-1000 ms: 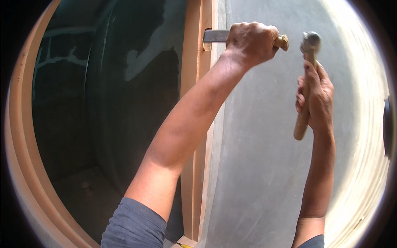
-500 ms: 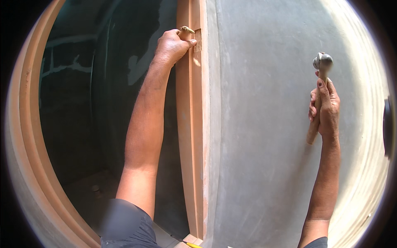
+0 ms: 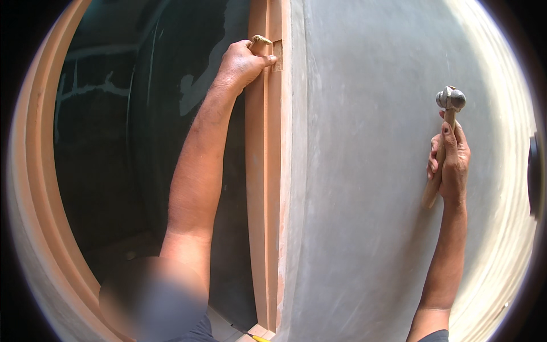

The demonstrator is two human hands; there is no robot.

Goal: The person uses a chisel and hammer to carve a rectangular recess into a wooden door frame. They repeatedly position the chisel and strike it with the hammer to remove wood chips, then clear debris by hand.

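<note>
A wooden door frame [image 3: 264,171] rises upright through the middle of the view, with a shallow rectangular recess [image 3: 278,57] cut in its edge near the top. At that recess, my left hand [image 3: 244,64] is closed round a wooden-handled chisel [image 3: 260,41]. The handle's frayed butt end sticks out above my fist, while the blade is hidden. My thumb points toward the recess. Well to the right, before the grey wall, my right hand [image 3: 454,165] grips a ball-peen hammer [image 3: 450,102] by its wooden handle, its metal head up and apart from the chisel.
A smooth grey wall [image 3: 364,188] adjoins the frame on the right. On the left lies a dark doorway opening, bounded by the other wooden jamb [image 3: 43,165]. A yellow-handled tool [image 3: 259,337] lies by the foot of the frame.
My right hand and the hammer have dropped slightly. The pale chip-like fleck below my left hand is gone. My left hand keeps its grip beside the recess, and the view has shifted slightly.
</note>
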